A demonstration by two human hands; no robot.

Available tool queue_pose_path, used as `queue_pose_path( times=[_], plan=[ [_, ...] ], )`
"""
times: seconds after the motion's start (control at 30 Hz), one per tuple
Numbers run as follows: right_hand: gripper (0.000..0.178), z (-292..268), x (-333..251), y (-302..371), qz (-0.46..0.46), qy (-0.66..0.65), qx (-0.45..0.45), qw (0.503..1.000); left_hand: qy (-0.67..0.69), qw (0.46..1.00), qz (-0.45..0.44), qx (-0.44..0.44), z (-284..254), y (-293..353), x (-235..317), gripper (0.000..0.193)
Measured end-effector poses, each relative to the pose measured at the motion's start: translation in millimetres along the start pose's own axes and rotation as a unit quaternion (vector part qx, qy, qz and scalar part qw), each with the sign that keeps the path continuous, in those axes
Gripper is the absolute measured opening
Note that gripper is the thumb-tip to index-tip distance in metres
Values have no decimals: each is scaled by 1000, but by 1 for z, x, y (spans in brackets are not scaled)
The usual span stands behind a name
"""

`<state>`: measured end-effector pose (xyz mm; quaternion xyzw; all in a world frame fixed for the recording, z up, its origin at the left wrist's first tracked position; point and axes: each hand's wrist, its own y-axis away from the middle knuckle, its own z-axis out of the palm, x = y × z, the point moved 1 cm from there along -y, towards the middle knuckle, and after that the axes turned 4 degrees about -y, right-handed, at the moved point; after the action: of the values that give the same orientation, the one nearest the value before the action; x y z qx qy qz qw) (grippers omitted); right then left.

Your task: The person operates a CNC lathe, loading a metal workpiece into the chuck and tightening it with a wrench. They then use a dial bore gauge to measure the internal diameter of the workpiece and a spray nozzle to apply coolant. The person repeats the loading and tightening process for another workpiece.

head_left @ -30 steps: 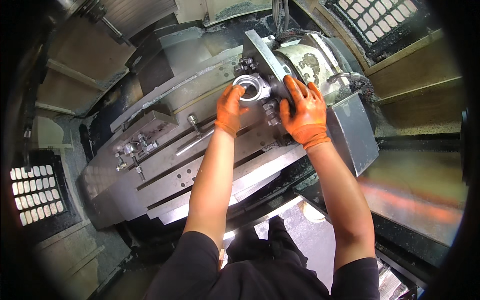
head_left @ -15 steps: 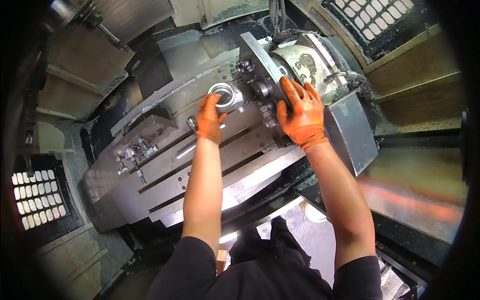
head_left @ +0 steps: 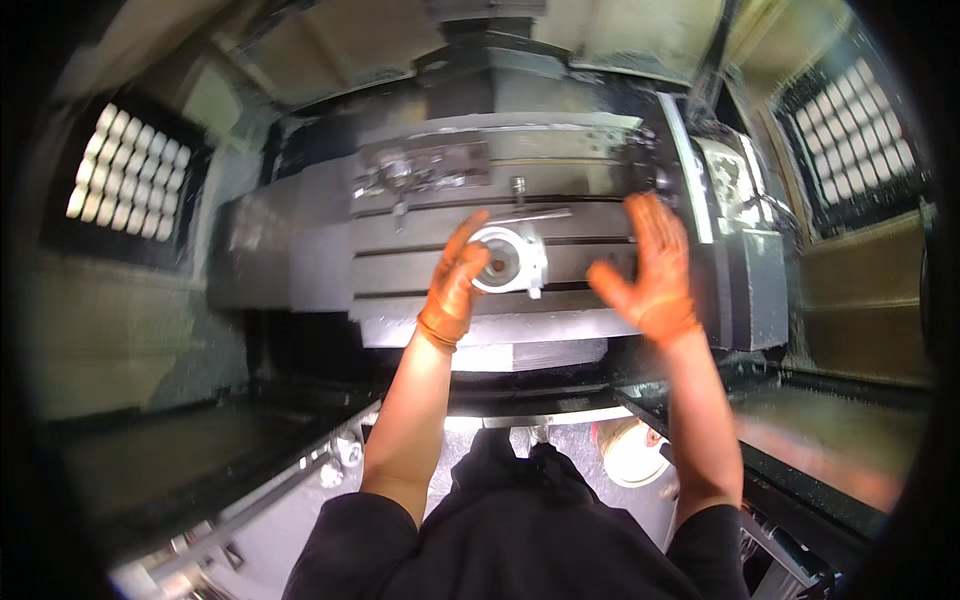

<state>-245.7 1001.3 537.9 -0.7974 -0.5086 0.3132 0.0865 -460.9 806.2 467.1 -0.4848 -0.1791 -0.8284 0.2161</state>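
Orange left grip (head_left: 454, 288) clamps silver ring part (head_left: 530, 263); right grip (head_left: 655, 280) spread apart; pale tub (head_left: 628, 468), contents unclear.

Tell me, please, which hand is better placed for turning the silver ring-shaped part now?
Probably the left hand: it holds the silver ring-shaped part by its left side. The right hand is spread open and holds nothing, apart from the part.
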Motion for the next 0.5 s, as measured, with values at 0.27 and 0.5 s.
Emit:
queue_pose_path(
  times=[0.27, 0.5],
  plan=[
    [96, 34, -157, 61, 15, -427, -220, 877, -124, 990, -31, -62, -3, 197, 63, 90],
    [73, 49, -317, 138, -59, -621, -457, 633, -182, 977, 81, 82, -13, 418, 91, 77]
  ],
)
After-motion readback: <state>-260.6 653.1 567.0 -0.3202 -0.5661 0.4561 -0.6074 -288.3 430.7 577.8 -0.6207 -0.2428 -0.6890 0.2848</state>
